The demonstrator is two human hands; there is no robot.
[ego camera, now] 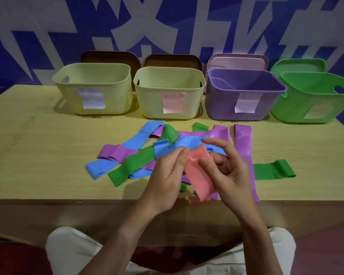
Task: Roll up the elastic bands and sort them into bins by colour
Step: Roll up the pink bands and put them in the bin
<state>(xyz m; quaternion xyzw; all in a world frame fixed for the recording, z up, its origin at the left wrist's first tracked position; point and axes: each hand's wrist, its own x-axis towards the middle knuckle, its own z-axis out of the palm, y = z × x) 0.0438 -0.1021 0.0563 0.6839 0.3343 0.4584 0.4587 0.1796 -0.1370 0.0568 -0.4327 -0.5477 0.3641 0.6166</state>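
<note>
Two hands, left (168,173) and right (224,171), pinch the top end of a pink band (199,175) at frame centre, above the worktop (38,155). Rolling seems about to begin; next, curl that end tightly downward.

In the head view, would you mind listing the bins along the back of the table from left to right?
Left yellow-green bin with a white label → second yellow-green bin with a pink label → purple bin → green bin, partly cut off at the right edge.
</note>
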